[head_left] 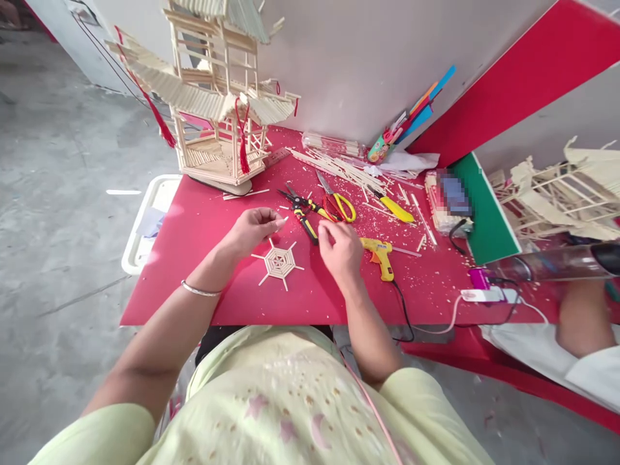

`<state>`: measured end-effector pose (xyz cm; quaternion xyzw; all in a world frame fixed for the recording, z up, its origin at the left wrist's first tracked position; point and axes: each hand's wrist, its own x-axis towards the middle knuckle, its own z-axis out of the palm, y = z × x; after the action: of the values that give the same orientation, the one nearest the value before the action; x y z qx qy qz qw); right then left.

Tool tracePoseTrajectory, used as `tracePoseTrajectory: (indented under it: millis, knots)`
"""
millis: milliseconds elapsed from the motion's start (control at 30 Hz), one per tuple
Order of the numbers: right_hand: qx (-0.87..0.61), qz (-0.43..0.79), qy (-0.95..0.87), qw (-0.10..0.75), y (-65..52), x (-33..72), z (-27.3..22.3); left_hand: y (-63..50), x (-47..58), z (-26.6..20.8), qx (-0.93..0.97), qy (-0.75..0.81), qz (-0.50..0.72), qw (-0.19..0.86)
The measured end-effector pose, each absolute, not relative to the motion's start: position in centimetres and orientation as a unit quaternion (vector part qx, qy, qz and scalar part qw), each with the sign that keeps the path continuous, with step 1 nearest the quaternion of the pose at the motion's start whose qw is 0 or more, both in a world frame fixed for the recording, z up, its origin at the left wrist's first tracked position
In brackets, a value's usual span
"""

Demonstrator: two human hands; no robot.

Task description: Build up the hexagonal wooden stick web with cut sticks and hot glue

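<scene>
My left hand (pixel 252 230) is closed in a pinch on a small pale stick piece (pixel 285 219), whose tip pokes out past the fingertips. Across from it, my right hand (pixel 341 248) has thumb and fingers drawn together; anything between them is too small to make out. Below and between both hands lies a flat web-shaped piece of thin wooden sticks (pixel 279 263), with several spokes round a wound hexagonal centre. Just beyond the right hand are pliers (pixel 305 216) with black and yellow handles and scissors (pixel 341 203). A yellow glue gun (pixel 380 257) rests to its right.
A wooden stick pagoda model (pixel 217 129) with red tassels stands at back left. Loose sticks (pixel 339 168), a yellow-handled cutter (pixel 397 209) and scraps litter the red table (pixel 169 284). Beyond are a pen cup (pixel 380 148) and a green divider (pixel 489 213); another person's arm (pixel 584 313) shows right.
</scene>
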<state>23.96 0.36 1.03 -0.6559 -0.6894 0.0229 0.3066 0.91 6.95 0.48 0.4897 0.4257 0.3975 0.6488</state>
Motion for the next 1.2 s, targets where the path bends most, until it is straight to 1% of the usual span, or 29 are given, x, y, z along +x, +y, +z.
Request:
tracePoseTrajectory:
  millis: [67,100,133,200,267,300,433,600,667,767,833,900,967,1067,1200]
  knots:
    - [-0.705,-0.013,-0.661,0.256,4.0,25.4,2.1,6.9,1.1,0.7,0.445,0.403,0.418,0.682]
    - [-0.733,-0.018,-0.646,0.215,5.8,26.2,2.5,6.8,1.2,0.8,0.427,0.391,0.430,0.692]
    - [-0.759,-0.003,-0.630,0.164,7.6,26.9,2.8,6.8,1.2,0.9,0.412,0.382,0.442,0.699]
    - [-0.779,0.075,-0.620,0.062,10.7,27.9,3.0,6.8,1.2,1.2,0.390,0.370,0.463,0.705]
    - [-0.776,0.114,-0.620,0.024,12.8,28.6,2.9,6.9,0.9,1.4,0.374,0.363,0.475,0.709]
    - [-0.773,0.122,-0.622,0.020,13.6,28.8,2.7,7.0,0.8,1.4,0.365,0.359,0.480,0.712]
    - [-0.774,0.128,-0.620,0.034,14.7,29.4,2.4,7.2,0.1,1.5,0.308,0.346,0.512,0.724]
    - [-0.771,0.118,-0.620,0.082,13.3,29.7,3.6,7.3,-0.1,1.1,0.257,0.331,0.525,0.741]
    - [-0.757,0.105,-0.629,0.144,11.3,28.9,4.2,7.3,0.0,1.0,0.246,0.328,0.528,0.744]
    - [-0.696,0.094,-0.634,0.323,6.7,26.5,4.7,7.2,0.1,0.9,0.231,0.319,0.521,0.758]
    - [-0.654,0.115,-0.646,0.376,3.5,24.3,4.6,7.1,0.2,1.1,0.214,0.312,0.515,0.769]
    - [-0.608,0.118,-0.683,0.386,0.8,22.0,4.2,7.0,0.4,1.3,0.185,0.310,0.515,0.777]
    - [-0.586,0.108,-0.711,0.374,-0.9,20.2,3.6,6.8,0.7,1.4,0.157,0.305,0.516,0.785]
    - [-0.593,0.087,-0.721,0.348,-1.8,18.6,2.8,6.5,1.0,1.6,0.145,0.287,0.510,0.798]
    - [-0.609,0.041,-0.728,0.313,-1.7,18.2,2.7,6.3,1.2,1.6,0.178,0.270,0.499,0.804]
